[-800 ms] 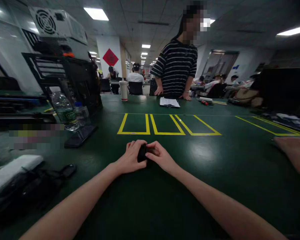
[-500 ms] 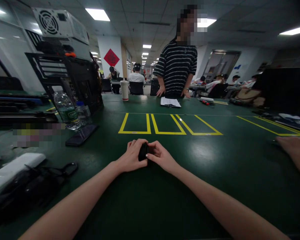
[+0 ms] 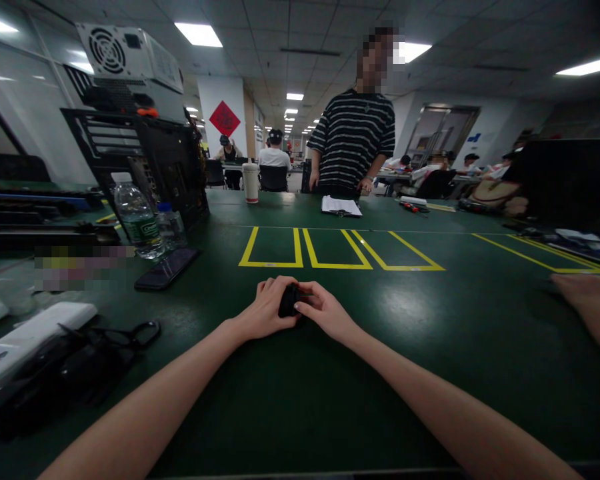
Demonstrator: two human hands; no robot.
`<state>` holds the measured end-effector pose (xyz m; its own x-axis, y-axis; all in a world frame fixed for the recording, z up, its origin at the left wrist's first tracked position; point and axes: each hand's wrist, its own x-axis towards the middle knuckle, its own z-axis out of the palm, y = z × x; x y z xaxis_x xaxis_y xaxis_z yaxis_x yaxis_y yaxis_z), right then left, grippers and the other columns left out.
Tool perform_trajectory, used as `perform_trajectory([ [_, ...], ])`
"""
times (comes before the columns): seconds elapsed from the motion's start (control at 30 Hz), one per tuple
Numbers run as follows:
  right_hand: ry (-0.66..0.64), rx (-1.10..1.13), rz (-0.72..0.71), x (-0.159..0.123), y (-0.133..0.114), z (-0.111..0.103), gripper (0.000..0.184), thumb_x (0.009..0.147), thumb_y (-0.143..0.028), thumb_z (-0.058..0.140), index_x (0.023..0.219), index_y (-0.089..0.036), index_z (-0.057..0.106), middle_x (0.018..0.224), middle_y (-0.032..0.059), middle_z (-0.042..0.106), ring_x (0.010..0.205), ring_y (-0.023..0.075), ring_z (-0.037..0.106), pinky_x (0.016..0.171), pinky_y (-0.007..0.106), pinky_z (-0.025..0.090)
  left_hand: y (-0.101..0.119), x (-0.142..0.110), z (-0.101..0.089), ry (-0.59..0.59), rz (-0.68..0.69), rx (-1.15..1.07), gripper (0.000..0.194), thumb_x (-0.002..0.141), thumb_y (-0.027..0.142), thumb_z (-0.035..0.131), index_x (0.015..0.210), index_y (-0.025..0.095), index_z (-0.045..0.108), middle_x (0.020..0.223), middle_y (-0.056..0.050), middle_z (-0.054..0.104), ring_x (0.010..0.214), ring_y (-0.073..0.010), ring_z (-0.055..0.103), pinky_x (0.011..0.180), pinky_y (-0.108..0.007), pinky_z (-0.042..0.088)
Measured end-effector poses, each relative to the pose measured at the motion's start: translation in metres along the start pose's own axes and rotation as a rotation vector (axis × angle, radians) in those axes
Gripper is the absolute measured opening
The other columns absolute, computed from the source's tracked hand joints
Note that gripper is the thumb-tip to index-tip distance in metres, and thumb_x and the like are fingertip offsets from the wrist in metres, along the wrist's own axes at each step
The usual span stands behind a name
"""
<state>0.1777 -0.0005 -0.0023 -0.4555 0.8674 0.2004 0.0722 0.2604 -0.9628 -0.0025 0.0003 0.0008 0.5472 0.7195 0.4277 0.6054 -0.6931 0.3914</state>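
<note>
A small black object (image 3: 289,302) is held between my two hands over the green table (image 3: 300,400); its kind cannot be made out. My left hand (image 3: 269,306) wraps it from the left, fingers over the top and thumb along the near side. From the right, my right hand (image 3: 323,308) pinches its edge with thumb and fingertips. Both hands sit just on the near side of the yellow tape outlines (image 3: 337,267). Much of the object is covered by my fingers.
Left stand a water bottle (image 3: 139,223), a phone (image 3: 167,269), a white power strip (image 3: 45,337), black cables (image 3: 90,363) and a computer case (image 3: 145,160). Ahead are a cup (image 3: 251,183), a clipboard (image 3: 341,206) and a standing person (image 3: 353,143). Another person's hand (image 3: 585,293) rests at right.
My hands keep their hold on the black object with barely any shift. The standing person has lifted their hands off the table edge. The camera view has tilted slightly.
</note>
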Motion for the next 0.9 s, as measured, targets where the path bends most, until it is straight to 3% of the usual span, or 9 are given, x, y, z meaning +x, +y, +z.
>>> perform_trajectory([
  [0.3, -0.01, 0.073, -0.043, -0.001, 0.002, 0.002, 0.021, 0.077, -0.021, 0.059, 0.096, -0.022, 0.05, 0.097, 0.0009, 0.056, 0.093, 0.018, 0.06, 0.081, 0.035, 0.049, 0.0, 0.0, 0.001, 0.004, -0.003, 0.005, 0.051, 0.071, 0.026, 0.06, 0.115, 0.023, 0.034, 0.105, -0.006, 0.046, 0.094, -0.0239, 0.045, 0.087, -0.04, 0.032],
  [0.53, 0.035, -0.019, -0.003, 0.002, 0.004, 0.0, 0.027, 0.078, -0.022, 0.058, 0.104, -0.02, 0.049, 0.107, 0.0045, 0.053, 0.098, 0.019, 0.058, 0.086, 0.038, 0.047, 0.003, 0.001, -0.002, -0.015, -0.02, -0.003, 0.05, 0.073, 0.027, 0.059, 0.116, 0.024, 0.034, 0.106, -0.006, 0.047, 0.095, -0.0243, 0.045, 0.087, -0.041, 0.032],
  [0.7, -0.017, 0.004, -0.005, -0.001, -0.001, -0.001, 0.027, 0.077, -0.021, 0.06, 0.1, -0.021, 0.048, 0.106, 0.0024, 0.053, 0.097, 0.0188, 0.058, 0.084, 0.038, 0.048, 0.005, 0.001, -0.005, -0.044, -0.04, -0.02, 0.05, 0.073, 0.025, 0.059, 0.116, 0.025, 0.034, 0.107, -0.005, 0.046, 0.097, -0.0248, 0.045, 0.088, -0.042, 0.032],
  [0.9, 0.007, 0.033, -0.023, -0.004, -0.003, 0.002, 0.022, 0.078, -0.021, 0.059, 0.098, -0.023, 0.048, 0.105, 0.0015, 0.053, 0.099, 0.0182, 0.057, 0.086, 0.038, 0.048, 0.009, 0.0, -0.011, -0.069, -0.024, -0.024, 0.047, 0.076, 0.025, 0.056, 0.117, 0.025, 0.033, 0.11, -0.006, 0.046, 0.098, -0.0247, 0.046, 0.088, -0.042, 0.032],
])
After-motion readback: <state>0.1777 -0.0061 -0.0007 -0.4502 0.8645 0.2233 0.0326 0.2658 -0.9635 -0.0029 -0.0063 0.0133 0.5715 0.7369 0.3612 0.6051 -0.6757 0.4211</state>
